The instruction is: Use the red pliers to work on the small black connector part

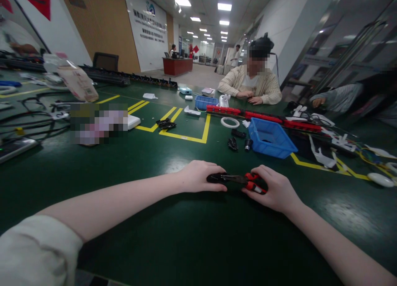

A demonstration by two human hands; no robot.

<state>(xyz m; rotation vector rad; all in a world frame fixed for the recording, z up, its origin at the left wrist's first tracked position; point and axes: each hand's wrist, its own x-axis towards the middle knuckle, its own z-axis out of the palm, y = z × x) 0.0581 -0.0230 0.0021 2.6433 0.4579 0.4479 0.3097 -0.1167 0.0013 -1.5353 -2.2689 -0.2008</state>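
My right hand point(273, 187) is closed around the red handles of a pair of pliers point(237, 179), whose dark jaws point left. In my left hand point(201, 176), thumb and fingers pinch a small black part point(214, 177); its exact kind does not show. The tips of the pliers meet the right end of this part, and I cannot tell whether the jaws grip it. Both hands are just above the green table point(173, 232), near its front side.
Beyond my right hand stands a blue bin point(273, 139), with black pieces point(232, 143) and a white ring point(230, 122) to its left. A long red strip point(248, 114) lies behind. Across the table sits a person point(252, 81). Cables point(34, 116) and a bottle point(77, 81) occupy the left.
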